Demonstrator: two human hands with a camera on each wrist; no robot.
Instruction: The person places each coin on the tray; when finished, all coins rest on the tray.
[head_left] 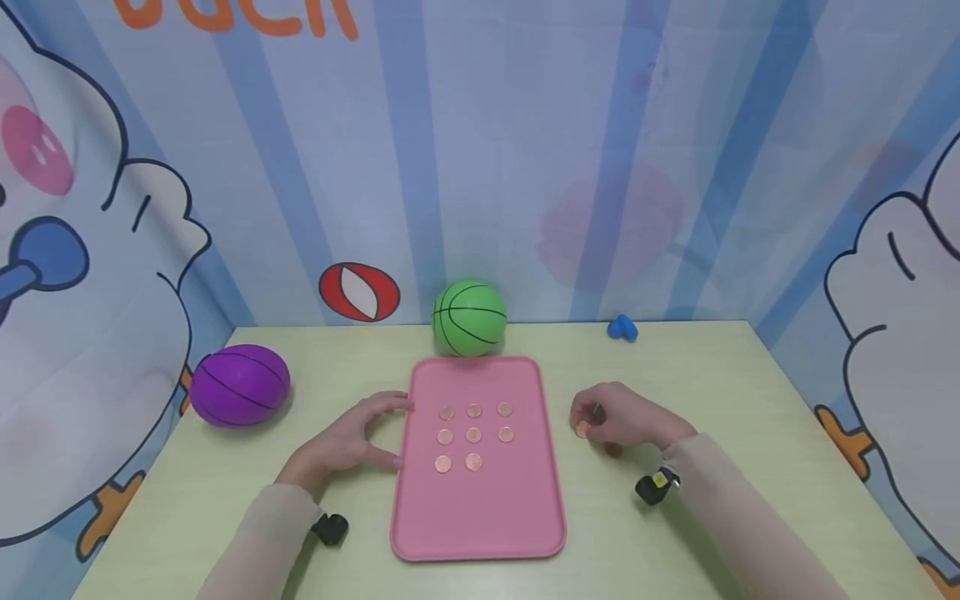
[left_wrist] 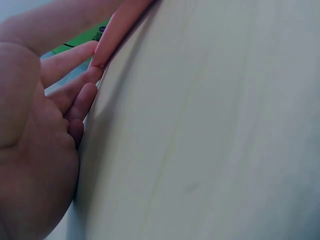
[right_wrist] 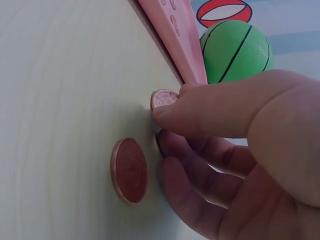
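Note:
On a pink tray (head_left: pixel 480 525) lie several copper coins (head_left: pixel 473 435) in rows, two in the nearest row. My left hand (head_left: pixel 347 442) rests at the tray's left edge, thumb and fingers spread apart and touching the rim. To the right of the tray my right hand (head_left: pixel 622 414) pinches a copper coin (right_wrist: pixel 164 98) between thumb and index finger, just over the table. A second loose coin (right_wrist: pixel 130 171) lies on the table below that hand. The edge of another dark disc shows by its middle fingers in the right wrist view.
A green ball (head_left: pixel 469 318) sits against the tray's far edge. To the left stands a purple ball (head_left: pixel 240 386). A small blue object (head_left: pixel 622 327) lies at the table's back right, before a patterned curtain (head_left: pixel 510 167).

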